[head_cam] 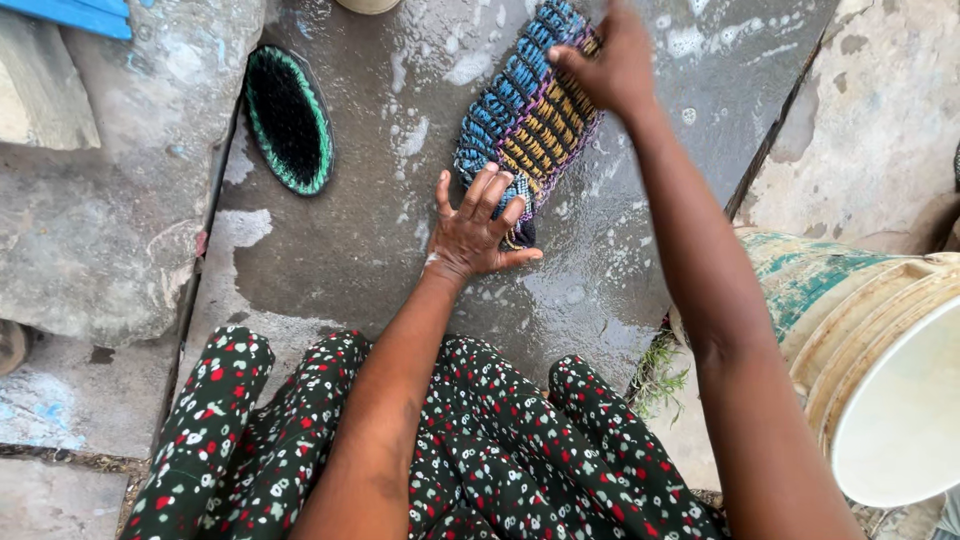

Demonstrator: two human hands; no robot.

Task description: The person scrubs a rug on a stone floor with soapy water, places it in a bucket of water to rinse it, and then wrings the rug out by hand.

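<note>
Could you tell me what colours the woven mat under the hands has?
Blue and yellow-brown bands with purple edging on the woven mat, head view.

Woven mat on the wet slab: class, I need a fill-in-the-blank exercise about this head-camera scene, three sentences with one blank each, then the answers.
1. The left hand presses flat on the near end of the woven ____, striped blue and yellow.
2. The right hand grips the mat at its ____ end.
3. The oval brush with the green rim lies on the wet slab to the ____ of the mat.

Missing words: mat; far; left
</note>
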